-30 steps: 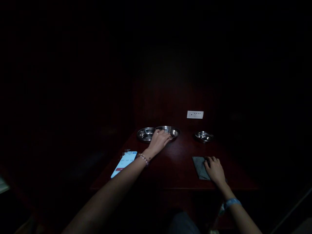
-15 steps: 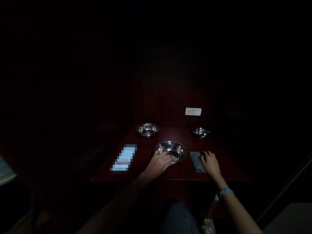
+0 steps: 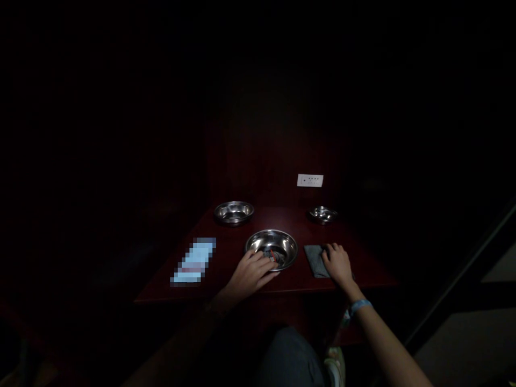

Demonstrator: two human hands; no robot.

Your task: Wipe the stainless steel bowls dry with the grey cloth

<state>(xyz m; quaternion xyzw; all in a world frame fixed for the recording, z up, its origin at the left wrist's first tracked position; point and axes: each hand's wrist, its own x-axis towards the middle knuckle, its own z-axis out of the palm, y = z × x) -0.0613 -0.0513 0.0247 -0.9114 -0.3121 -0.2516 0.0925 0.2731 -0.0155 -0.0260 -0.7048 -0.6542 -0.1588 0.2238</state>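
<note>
The left hand (image 3: 252, 274) reaches over the near side of the middle bowl (image 3: 271, 235), its fingers bent and dipping inside the rim. Whether they grip the rim, or pinch anything within, I cannot tell. Inside, just past the fingertips, lies a red strip (image 3: 273, 255) against something dark, too dim to make out. The middle bowl stands upright on the table (image 3: 282, 219), close to the front edge and about midway between the left and right edges.

The right hand (image 3: 338, 263) rests palm down over the right part of the cloth (image 3: 315, 262), fingers loosely bent and parted, not clenched. The cloth lies flat near the front edge, just right of the middle bowl and apart from it. A blue band (image 3: 360, 307) circles the right wrist.

Toward the back left corner stands the left bowl (image 3: 234, 206); toward the back right corner, the smaller right bowl (image 3: 322, 209), whose contents are too small to tell. Both are shiny metal and well apart. The phone (image 3: 194, 260), bright and blurred into squares, lies along the left edge, near the front left corner. A white socket (image 3: 310, 180) sits on the wall behind the back edge. Below the front edge show a knee (image 3: 290, 360) and a shoe (image 3: 335, 366)
</note>
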